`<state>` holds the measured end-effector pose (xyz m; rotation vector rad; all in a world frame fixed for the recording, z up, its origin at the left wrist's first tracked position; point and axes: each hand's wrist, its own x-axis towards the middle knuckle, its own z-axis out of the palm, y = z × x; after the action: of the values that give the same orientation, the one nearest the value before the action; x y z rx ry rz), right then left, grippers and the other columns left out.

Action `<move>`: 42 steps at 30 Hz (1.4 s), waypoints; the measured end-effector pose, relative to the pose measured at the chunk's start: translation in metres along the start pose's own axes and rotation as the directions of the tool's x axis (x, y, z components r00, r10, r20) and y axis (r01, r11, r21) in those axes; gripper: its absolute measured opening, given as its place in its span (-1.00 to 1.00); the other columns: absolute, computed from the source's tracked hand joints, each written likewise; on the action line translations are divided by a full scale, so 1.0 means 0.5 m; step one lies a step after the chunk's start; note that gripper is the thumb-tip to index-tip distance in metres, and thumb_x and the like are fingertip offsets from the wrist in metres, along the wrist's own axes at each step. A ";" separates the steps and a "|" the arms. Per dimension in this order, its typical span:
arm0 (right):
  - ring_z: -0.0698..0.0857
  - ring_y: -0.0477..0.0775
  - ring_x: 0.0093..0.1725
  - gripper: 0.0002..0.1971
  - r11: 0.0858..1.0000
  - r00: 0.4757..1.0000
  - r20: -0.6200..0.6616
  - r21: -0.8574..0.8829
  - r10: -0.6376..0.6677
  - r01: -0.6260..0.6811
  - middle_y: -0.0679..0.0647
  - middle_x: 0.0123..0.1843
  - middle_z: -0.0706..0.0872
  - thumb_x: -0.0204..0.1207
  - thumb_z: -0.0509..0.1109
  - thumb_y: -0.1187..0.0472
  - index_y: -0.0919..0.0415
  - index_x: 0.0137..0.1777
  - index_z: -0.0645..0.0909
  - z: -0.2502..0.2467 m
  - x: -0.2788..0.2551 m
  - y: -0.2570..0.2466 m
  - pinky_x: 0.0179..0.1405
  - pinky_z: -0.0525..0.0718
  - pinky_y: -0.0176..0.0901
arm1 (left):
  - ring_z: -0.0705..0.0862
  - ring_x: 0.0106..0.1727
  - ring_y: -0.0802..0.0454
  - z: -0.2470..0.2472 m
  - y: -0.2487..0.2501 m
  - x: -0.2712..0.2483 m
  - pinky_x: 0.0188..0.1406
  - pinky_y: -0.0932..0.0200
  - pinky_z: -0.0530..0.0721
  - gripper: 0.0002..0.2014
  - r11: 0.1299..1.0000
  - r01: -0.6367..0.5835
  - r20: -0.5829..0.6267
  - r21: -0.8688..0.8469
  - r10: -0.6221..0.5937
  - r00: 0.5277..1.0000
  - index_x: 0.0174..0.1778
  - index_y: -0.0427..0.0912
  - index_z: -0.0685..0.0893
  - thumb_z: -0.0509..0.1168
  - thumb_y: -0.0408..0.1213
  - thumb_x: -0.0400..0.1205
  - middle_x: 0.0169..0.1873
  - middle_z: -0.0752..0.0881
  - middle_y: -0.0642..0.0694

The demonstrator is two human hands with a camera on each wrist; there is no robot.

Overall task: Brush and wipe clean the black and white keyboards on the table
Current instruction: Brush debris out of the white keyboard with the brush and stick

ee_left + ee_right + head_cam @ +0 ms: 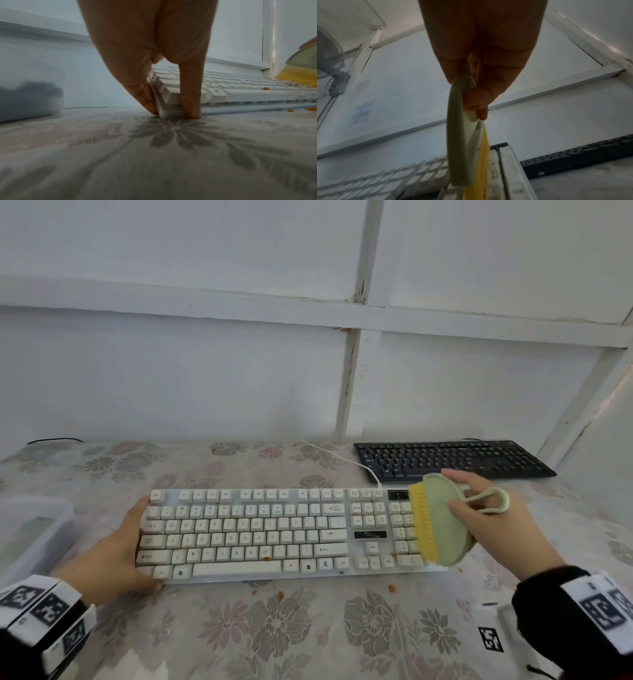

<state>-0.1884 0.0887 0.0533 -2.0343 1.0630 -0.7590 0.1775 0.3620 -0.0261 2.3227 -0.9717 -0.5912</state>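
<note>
While the left hand [113, 553] braces the near-left corner of the white keyboard [260, 532], its fingers [145, 97] lie straight along the short left edge and its thumb presses the front edge, both tips down on the tabletop [308, 628]; the right hand [493, 525] holds a green brush [442, 518] over the keyboard's right end, above the number pad, thumb on one flat side and fingers [481, 108] curled round the other, so that hand is closed on the brush; the brush's yellow bristles [423, 529] face left and reach down to the keys, and a pale loop [493, 501] at its handle end sticks out past the knuckles; the white keyboard lies flat across the middle of the flowered tabletop, its white cable [342, 458] running back toward the wall; orange crumbs [391, 588] dot its keys and the cloth just in front of it; the black keyboard [452, 460] sits behind and to the right, apart from the white one, close to the wall; a translucent plastic box [34, 529] stands at the left edge of the tabletop, near the left hand.
</note>
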 end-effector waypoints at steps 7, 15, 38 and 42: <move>0.60 0.07 -0.42 -0.60 0.994 0.983 0.165 -0.082 0.081 -0.068 0.13 -0.26 0.71 0.52 0.31 0.39 -0.19 0.10 0.65 -0.016 -0.051 0.012 -0.62 0.60 -0.26 | 0.65 -0.04 0.05 0.000 0.000 0.001 -0.07 0.23 0.55 0.29 1.000 0.002 0.001 0.018 -0.002 1.000 0.59 0.12 -0.22 0.62 -0.42 0.21 0.08 0.61 -0.03; 0.69 0.04 -0.21 -0.58 1.000 1.000 -0.022 0.007 -0.019 0.019 -0.10 -0.04 0.74 0.53 0.29 0.37 -0.18 0.20 0.61 -0.014 0.003 -0.017 -0.45 0.66 -0.13 | 0.67 -0.07 0.08 0.000 -0.003 0.002 -0.12 0.23 0.56 0.30 1.000 0.004 0.002 -0.023 -0.004 1.000 0.59 0.15 -0.19 0.62 -0.48 0.19 0.02 0.61 0.00; 0.70 0.09 -0.14 -0.59 1.000 0.999 -0.046 0.009 -0.029 0.029 -0.07 -0.06 0.73 0.55 0.27 0.32 -0.19 0.27 0.56 0.033 -0.008 -0.036 -0.34 0.65 -0.14 | 0.66 0.01 0.06 -0.001 -0.002 0.001 -0.03 0.26 0.55 0.31 1.000 0.008 0.020 0.001 -0.008 1.000 0.60 0.14 -0.24 0.62 -0.42 0.22 0.14 0.60 -0.03; 0.57 0.04 -0.38 -0.63 0.999 1.000 -0.006 -0.035 0.016 -0.017 0.09 -0.20 0.73 0.56 0.28 0.31 -0.16 0.24 0.59 0.041 -0.029 -0.010 -0.53 0.52 -0.28 | 0.66 -0.01 0.04 0.000 0.000 0.000 -0.03 0.24 0.55 0.30 1.000 0.015 0.012 0.016 -0.015 1.000 0.60 0.14 -0.24 0.61 -0.42 0.23 0.12 0.61 -0.04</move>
<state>-0.1779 0.1099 0.0431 -2.0512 1.1017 -0.7429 0.1776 0.3618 -0.0261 2.3448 -0.9693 -0.6066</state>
